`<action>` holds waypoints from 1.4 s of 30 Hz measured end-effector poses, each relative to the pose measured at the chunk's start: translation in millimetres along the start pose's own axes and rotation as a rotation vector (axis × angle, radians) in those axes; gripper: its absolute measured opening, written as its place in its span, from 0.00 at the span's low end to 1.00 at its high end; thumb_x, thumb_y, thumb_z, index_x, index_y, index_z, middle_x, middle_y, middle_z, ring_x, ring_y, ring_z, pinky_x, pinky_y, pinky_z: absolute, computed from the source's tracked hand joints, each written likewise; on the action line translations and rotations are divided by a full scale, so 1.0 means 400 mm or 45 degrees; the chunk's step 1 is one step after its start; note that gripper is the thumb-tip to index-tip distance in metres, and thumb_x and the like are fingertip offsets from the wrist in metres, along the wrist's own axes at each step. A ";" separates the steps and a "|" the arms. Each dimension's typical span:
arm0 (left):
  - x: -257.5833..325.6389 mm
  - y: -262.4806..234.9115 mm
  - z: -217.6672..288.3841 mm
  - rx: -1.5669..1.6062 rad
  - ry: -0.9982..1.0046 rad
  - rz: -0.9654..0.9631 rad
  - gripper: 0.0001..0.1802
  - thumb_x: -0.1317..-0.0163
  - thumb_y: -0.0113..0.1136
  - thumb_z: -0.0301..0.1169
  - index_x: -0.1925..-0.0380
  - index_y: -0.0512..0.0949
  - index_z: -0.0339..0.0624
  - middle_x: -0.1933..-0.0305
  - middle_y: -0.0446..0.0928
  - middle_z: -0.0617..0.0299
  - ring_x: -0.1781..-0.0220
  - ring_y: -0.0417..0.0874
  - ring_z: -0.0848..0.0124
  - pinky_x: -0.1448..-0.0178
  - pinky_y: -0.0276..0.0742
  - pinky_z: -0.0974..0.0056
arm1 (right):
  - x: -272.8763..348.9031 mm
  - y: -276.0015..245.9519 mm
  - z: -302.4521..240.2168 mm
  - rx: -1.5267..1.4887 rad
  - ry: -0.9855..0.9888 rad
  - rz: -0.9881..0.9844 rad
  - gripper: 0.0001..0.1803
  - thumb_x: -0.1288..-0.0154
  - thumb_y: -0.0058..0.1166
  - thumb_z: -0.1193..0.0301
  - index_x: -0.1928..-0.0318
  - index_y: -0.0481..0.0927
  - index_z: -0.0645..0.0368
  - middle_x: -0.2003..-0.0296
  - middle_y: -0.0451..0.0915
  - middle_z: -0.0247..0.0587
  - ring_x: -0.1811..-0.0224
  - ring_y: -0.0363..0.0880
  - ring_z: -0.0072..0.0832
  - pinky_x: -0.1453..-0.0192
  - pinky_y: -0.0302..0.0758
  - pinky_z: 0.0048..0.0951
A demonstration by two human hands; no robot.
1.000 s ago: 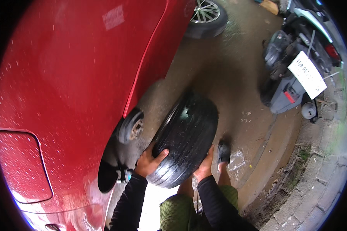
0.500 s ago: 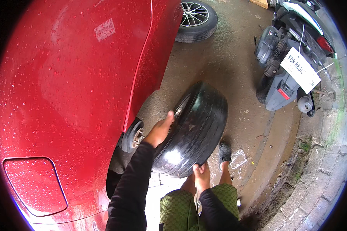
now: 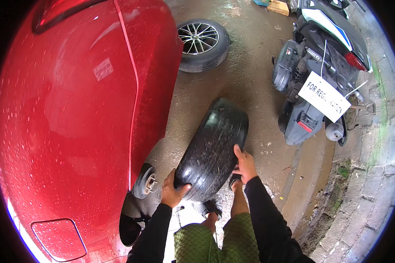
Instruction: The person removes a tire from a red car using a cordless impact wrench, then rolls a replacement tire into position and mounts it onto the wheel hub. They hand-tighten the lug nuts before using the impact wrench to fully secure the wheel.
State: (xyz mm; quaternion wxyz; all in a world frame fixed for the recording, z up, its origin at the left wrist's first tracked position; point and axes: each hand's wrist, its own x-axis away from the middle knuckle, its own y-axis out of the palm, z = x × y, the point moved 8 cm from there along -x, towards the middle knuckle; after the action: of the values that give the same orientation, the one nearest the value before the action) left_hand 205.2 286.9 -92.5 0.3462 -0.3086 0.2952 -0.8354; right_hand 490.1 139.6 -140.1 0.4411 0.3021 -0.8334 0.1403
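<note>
A dark, wet car tire stands upright on its tread in front of me, leaning slightly, with its worn tread facing up. My left hand grips its near left edge, thumb over the tread. On the right side my right hand holds the edge, thumb resting on the tread and fingers round the sidewall. Left of the tire, a bare wheel hub with studs shows under the red car. The tire's inner side is hidden from me.
Farther ahead, another wheel with a spoked rim lies flat beside the car. A parked motorcycle with a white sign stands at the right, along a stone wall. A wooden block lies at the far end. The ground is wet concrete.
My right hand has moved from the tire's near bottom up to its right side. My left hand has slid down to the near left edge. The tire has turned more upright.
</note>
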 end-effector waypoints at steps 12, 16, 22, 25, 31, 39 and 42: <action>-0.615 0.000 0.379 -0.247 -0.233 0.010 0.49 0.38 0.52 0.68 0.36 0.70 0.32 0.40 0.75 0.34 0.36 0.75 0.43 0.31 0.67 0.48 | -0.007 0.110 0.036 0.410 -0.735 -0.148 0.62 0.45 0.71 0.54 0.27 0.45 0.77 0.31 0.59 0.73 0.28 0.63 0.53 0.27 0.62 0.39; -0.734 -0.025 0.396 0.439 -0.144 -0.088 0.41 0.28 0.44 0.62 0.40 0.74 0.30 0.42 0.78 0.37 0.34 0.77 0.52 0.31 0.68 0.56 | -0.093 0.071 -0.193 0.227 -0.734 0.089 0.60 0.45 0.70 0.55 0.27 0.46 0.78 0.36 0.68 0.71 0.34 0.72 0.50 0.31 0.68 0.37; -0.701 0.008 0.266 0.306 -0.271 -0.160 0.44 0.29 0.46 0.62 0.34 0.68 0.29 0.35 0.73 0.39 0.30 0.72 0.53 0.27 0.63 0.57 | -0.328 -0.024 -0.493 0.057 -0.743 0.088 0.51 0.41 0.70 0.57 0.30 0.56 0.75 0.39 0.73 0.64 0.37 0.74 0.44 0.33 0.69 0.35; -0.775 0.075 0.247 0.255 -0.160 -0.277 0.45 0.29 0.47 0.62 0.32 0.65 0.28 0.32 0.70 0.38 0.29 0.70 0.52 0.26 0.62 0.56 | -0.400 -0.052 -0.670 -0.109 -0.617 0.034 0.40 0.36 0.67 0.56 0.34 0.64 0.67 0.41 0.75 0.51 0.43 0.76 0.33 0.41 0.73 0.33; -1.016 0.024 0.563 0.539 0.020 -0.318 0.37 0.28 0.50 0.55 0.37 0.70 0.28 0.40 0.77 0.40 0.37 0.78 0.55 0.32 0.68 0.59 | -0.365 -0.038 -0.682 -0.376 -0.654 0.151 0.47 0.35 0.66 0.62 0.28 0.53 0.75 0.36 0.70 0.56 0.37 0.72 0.37 0.32 0.66 0.34; -1.176 0.088 0.571 0.683 -0.067 -0.545 0.38 0.27 0.50 0.53 0.33 0.67 0.27 0.35 0.73 0.40 0.32 0.74 0.57 0.28 0.65 0.60 | -0.456 -0.078 -0.758 0.137 -0.746 0.645 0.50 0.42 0.70 0.64 0.28 0.56 0.75 0.33 0.67 0.63 0.31 0.68 0.43 0.28 0.63 0.35; -1.197 0.143 0.510 0.539 -0.099 -0.527 0.39 0.28 0.52 0.53 0.33 0.65 0.27 0.34 0.72 0.41 0.30 0.71 0.58 0.28 0.63 0.59 | -0.530 -0.103 -0.953 0.165 -0.744 0.610 0.48 0.40 0.68 0.63 0.29 0.57 0.76 0.38 0.73 0.63 0.35 0.73 0.44 0.31 0.66 0.34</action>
State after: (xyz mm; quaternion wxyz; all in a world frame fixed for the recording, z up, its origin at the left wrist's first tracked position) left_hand 647.5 560.5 -152.3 0.2363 -0.3149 0.0318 -0.9187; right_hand 854.7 378.9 -97.4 0.1196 0.1534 -0.9603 0.1999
